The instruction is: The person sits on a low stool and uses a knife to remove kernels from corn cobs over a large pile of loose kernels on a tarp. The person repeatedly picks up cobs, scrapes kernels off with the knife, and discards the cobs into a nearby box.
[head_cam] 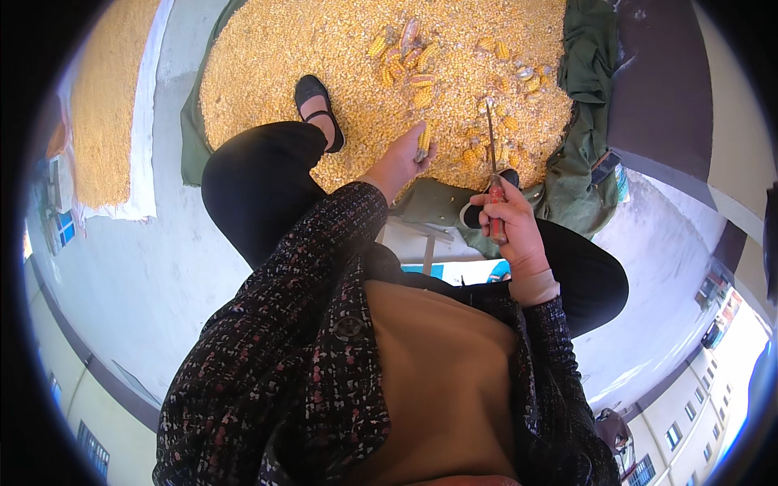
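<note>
An ear of yellow corn is held upright in my left hand, its dark end towards me. My right hand is closed around the red handle of a screwdriver, whose long dark shaft points away over the corn. Beneath both hands spreads a wide layer of loose corn kernels. Several ears of corn lie in a group beyond my left hand, and more ears lie around the screwdriver's shaft, some partly stripped. The tip of the shaft is near the kernels; whether it touches them I cannot tell.
A green cloth edges the kernels, with a dark object on its right part. My shoe rests on the kernels at the left. Part of a stool shows between my legs. Another sheet of kernels lies far left; a wall stands right.
</note>
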`<state>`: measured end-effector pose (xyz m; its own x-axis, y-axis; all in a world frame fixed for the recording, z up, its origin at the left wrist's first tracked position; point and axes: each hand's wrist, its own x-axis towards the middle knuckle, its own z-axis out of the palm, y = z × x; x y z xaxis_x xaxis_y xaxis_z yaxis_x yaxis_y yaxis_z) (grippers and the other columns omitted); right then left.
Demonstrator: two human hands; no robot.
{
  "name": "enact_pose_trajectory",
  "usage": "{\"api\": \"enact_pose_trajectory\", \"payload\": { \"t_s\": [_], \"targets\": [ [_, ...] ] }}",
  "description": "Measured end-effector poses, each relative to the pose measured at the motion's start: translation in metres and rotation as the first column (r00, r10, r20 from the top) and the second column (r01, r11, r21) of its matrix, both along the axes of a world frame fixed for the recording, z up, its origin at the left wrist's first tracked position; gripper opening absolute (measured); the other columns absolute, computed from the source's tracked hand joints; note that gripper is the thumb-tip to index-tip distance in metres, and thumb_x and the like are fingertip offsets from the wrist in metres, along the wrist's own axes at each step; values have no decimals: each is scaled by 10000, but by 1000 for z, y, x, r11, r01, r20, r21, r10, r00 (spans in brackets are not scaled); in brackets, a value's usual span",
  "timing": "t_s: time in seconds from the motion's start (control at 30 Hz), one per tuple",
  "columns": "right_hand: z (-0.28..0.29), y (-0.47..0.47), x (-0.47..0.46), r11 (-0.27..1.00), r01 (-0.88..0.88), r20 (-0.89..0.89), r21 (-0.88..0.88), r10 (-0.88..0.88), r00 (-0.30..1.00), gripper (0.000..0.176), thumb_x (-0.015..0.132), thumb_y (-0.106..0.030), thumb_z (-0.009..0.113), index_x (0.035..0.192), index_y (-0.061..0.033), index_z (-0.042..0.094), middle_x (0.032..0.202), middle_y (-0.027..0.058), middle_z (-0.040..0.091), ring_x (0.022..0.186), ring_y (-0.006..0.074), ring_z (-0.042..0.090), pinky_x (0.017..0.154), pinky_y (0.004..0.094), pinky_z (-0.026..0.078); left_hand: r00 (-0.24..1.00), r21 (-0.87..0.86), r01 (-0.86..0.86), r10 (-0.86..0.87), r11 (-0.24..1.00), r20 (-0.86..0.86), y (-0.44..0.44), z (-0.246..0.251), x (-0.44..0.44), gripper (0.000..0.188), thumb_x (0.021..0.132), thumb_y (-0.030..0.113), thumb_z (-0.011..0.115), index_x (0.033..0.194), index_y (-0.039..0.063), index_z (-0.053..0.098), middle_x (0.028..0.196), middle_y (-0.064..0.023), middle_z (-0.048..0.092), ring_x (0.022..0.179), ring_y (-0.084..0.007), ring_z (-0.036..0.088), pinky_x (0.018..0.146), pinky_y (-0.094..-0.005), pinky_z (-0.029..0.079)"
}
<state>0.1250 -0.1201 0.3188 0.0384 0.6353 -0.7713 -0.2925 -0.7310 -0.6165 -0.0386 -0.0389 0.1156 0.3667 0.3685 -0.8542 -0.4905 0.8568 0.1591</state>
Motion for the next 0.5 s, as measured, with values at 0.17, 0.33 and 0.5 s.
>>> {"api": "enact_pose_trajectory", "payload": {
  "t_s": [0.17,0.33,0.5],
  "targets": [
    [-12,-52,-1,982,-92,41,-166,100,994,538,785,-25,566,1307,-21,434,926,64,582,601,97,499,492,196,396,994,-140,-111,111,984,-11,-12,-64,-8,332,908,392,557,985,69,539,788,-71,619,657,-163,622,513,-260,507],
    [-20,-55,-8,952,-230,124,-202,258,958,590,773,-2,592,1337,-36,425,998,49,570,874,104,522,718,244,464,982,-248,-188,181,950,-52,-21,-96,-5,301,894,315,601,1067,87,508,899,-80,616,744,-168,633,539,-253,509],
    [-33,-43,-5,910,-312,134,-274,357,924,509,789,-14,587,1285,-16,472,1028,44,585,874,89,519,755,224,438,965,-245,-255,232,935,-119,-28,-109,4,286,885,288,614,1083,106,516,925,-68,583,783,-167,625,556,-267,496]
  ]
}}
